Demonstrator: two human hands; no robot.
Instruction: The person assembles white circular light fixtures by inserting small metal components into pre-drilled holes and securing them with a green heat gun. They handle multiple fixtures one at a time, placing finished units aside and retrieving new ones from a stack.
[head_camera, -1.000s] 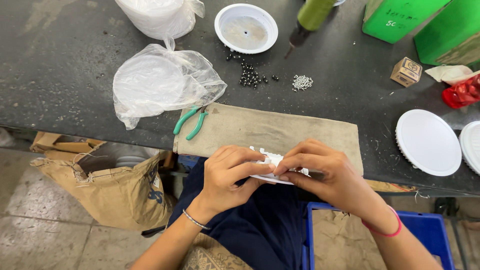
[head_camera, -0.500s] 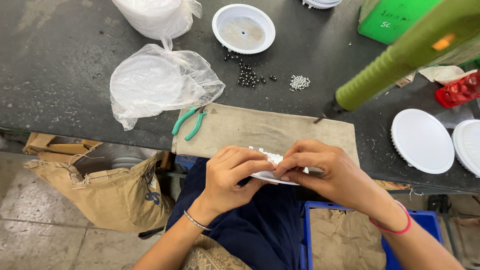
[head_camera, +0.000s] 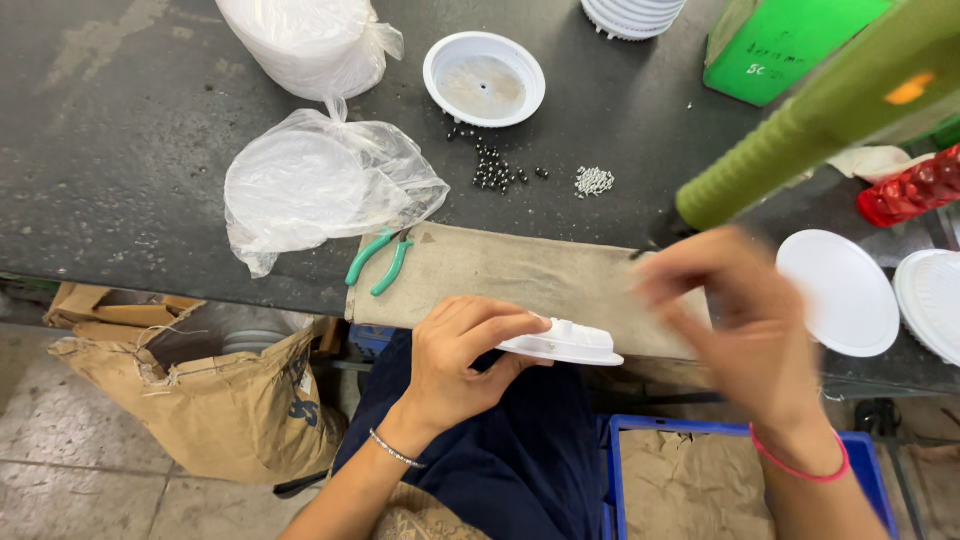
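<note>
My left hand (head_camera: 460, 360) grips a white round plastic part (head_camera: 572, 343) by its left edge and holds it level over my lap, just in front of the table edge. My right hand (head_camera: 745, 330) is off the part, raised to its right and blurred by motion, with the fingers spread and nothing visible in them. It is just below the tip of a green cylindrical tool (head_camera: 800, 140) that slants down from the upper right. A beige cloth (head_camera: 530, 275) lies over the table edge behind the part.
Green-handled pliers (head_camera: 378, 262) rest at the cloth's left end. On the dark table (head_camera: 120, 150) are a plastic bag of white discs (head_camera: 310, 185), a white round housing (head_camera: 484, 78), small black pieces (head_camera: 497, 172), silver pieces (head_camera: 593, 181) and white discs (head_camera: 845, 292). Below are a brown sack (head_camera: 200, 400) and a blue crate (head_camera: 850, 455).
My right hand has let go of the white part and lifted to the right, toward the green tool. The tool has swung further down into view. My left hand keeps hold of the part.
</note>
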